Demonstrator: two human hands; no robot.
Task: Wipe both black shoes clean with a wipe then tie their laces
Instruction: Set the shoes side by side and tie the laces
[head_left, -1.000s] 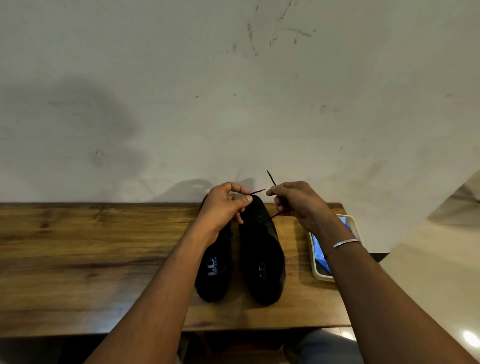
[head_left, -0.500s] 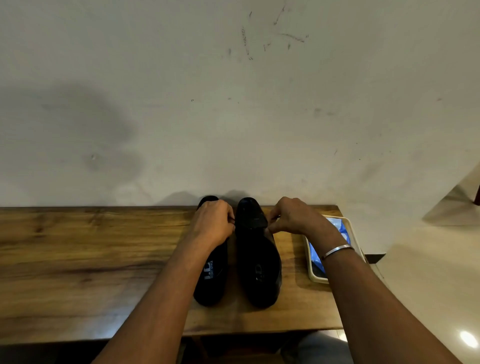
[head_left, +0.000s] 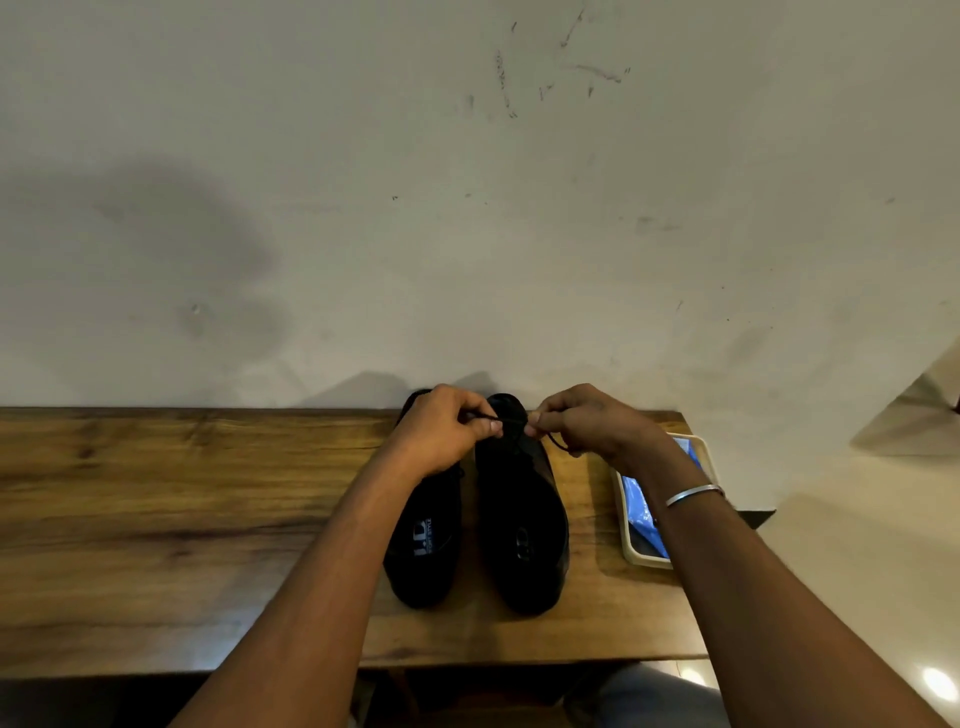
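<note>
**A:** Left hand clenched on the lace, thumb and fingers pinching. The right hand pinches it too, from the opposite side!

**B:** And the shoe?

**A:** Flat on the table, right below both hands, with its heel nearest the person. The other shoe lies under the left wrist.

**B:** Anything beside the right hand?

**A:** A tray under the right wrist, holding something blue.
</note>
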